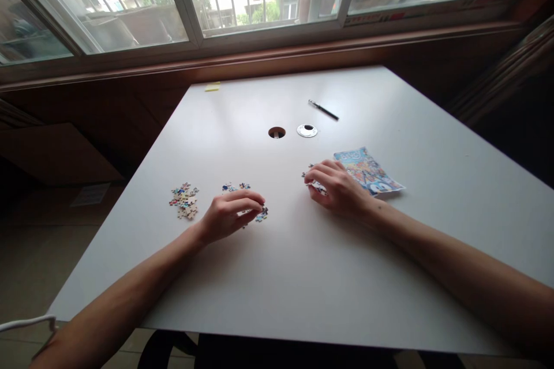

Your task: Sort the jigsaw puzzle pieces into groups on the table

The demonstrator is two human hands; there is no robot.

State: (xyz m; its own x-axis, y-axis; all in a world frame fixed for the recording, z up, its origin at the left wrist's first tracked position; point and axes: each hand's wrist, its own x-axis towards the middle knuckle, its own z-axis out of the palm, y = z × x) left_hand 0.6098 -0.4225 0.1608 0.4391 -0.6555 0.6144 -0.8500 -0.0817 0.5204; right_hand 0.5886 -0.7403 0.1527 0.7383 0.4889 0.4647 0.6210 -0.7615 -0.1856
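Note:
My left hand (234,213) is above the white table, its thumb and fingertips brought together at a small dark puzzle piece. Under and beside it lie loose jigsaw pieces (262,215), partly covered by the fingers. Another small group of pieces (236,187) shows just behind that hand. My right hand (335,187) rests lower right of the table's centre, its fingers curled and closed around a puzzle piece (319,188) mostly hidden by them. A few pieces (310,170) peek out past its knuckles. To the far left sits a larger pile of pieces (184,200), many with the plain side up.
A colourful picture sheet (367,172) lies beside my right wrist. Farther back are a black pen (324,110), a round cable hole (277,132) and its metal cover (307,131). A yellow sticky note (212,87) is near the table's (277,277) far edge, below the window.

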